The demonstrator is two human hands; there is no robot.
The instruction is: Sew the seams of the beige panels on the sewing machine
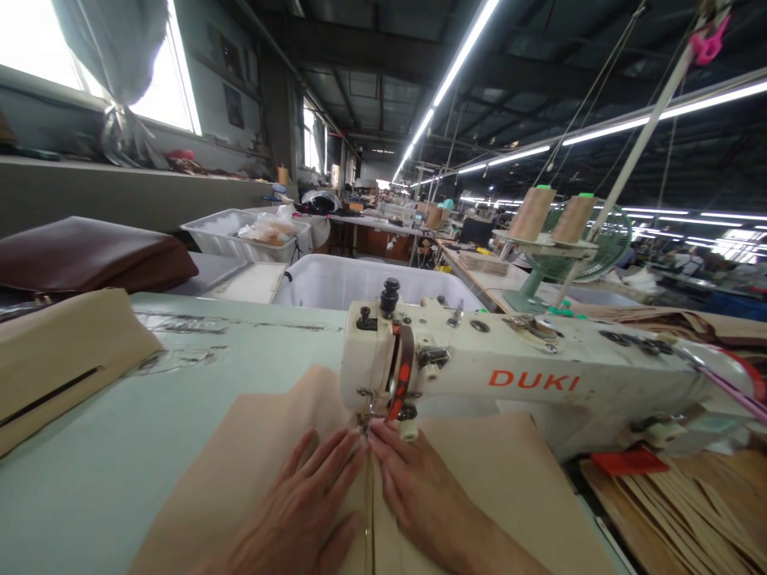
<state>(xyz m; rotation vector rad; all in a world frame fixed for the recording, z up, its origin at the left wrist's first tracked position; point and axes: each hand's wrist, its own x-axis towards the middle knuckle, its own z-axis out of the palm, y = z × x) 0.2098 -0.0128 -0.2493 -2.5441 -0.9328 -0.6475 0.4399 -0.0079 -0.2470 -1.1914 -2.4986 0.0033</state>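
Note:
A large beige sheet of fabric or leather (pixel 209 471) lies flat under the head of a white sewing machine (pixel 455 367) lettered DUKI. Down its middle runs a narrow seam or strip (pixel 368 511), leading up to the presser foot (pixel 363 423). My left hand (pixel 305 499) rests on the sheet left of this line, fingers stretched toward the foot. On the right side, my right hand (pixel 413 479) lies on the sheet, fingers extended and fingertips close by the foot. The needle's tip is too small to make out.
A folded beige piece with a dark slit (pixel 77 359) lies at the left, near brown material (pixel 89 255). Behind the machine stands a white bin (pixel 371 275). Thread cones (pixel 532 214) and a green fan (pixel 575 247) are at right, above beige strips (pixel 677 511).

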